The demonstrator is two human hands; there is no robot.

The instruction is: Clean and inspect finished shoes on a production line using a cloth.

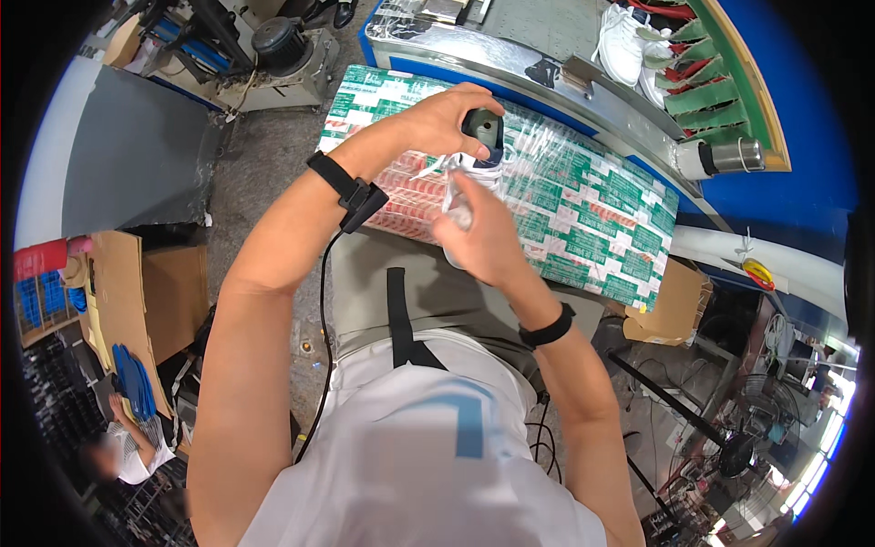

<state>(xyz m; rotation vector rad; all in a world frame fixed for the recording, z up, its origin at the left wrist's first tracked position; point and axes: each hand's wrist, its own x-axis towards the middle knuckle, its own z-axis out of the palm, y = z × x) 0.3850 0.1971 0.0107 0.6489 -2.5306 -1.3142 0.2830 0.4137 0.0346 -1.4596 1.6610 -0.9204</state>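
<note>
A white and navy shoe is held over the table, its heel end away from me. A dark grey-green shoe last with a small hole in its top fills the shoe's opening. My left hand is closed round the heel end, fingers over the far side and thumb at the near side. My right hand, slightly blurred, is closed at the toe end, its fingertips against the white front. That hand hides much of the toe. Under both hands is a table covered in green, white and red printed sheeting under clear film.
Beyond the table runs a metal-edged conveyor machine with white shoes and a green-slotted rack. A metal cylinder juts out at the right. Cardboard boxes stand right and left. Another person is at the lower left.
</note>
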